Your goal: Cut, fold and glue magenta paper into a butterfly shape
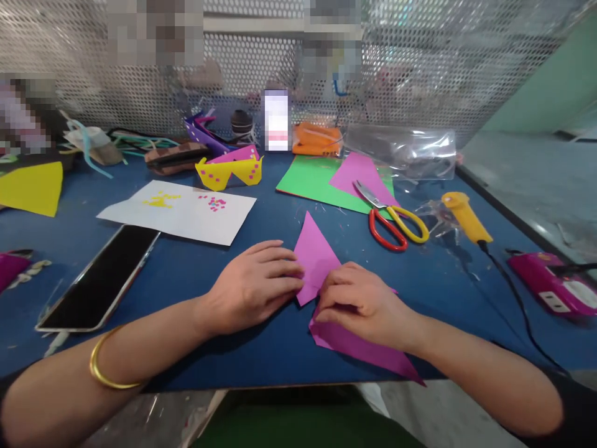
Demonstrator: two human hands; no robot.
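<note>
In front of me on the blue table lies a folded sheet of pink-purple paper (313,252), one pointed part upright toward the back and a darker flap reaching to the front edge. My left hand (254,280) rests with fingers stretched out, their tips touching the paper's left edge. Curled over its middle, my right hand (364,302) pinches the paper near the fold; the fingertips are partly hidden. Behind stand scissors (386,214) with one red and one yellow handle, lying across green paper (310,180) and another pink piece (357,171).
A white sheet (186,227) with yellow and pink bits and a phone (100,280) lie to the left. Yellow paper glasses (228,174) stand behind. On the right are a yellow glue gun (466,218) with a cord and a pink power socket (553,283). A perforated metal panel (252,50) backs the table.
</note>
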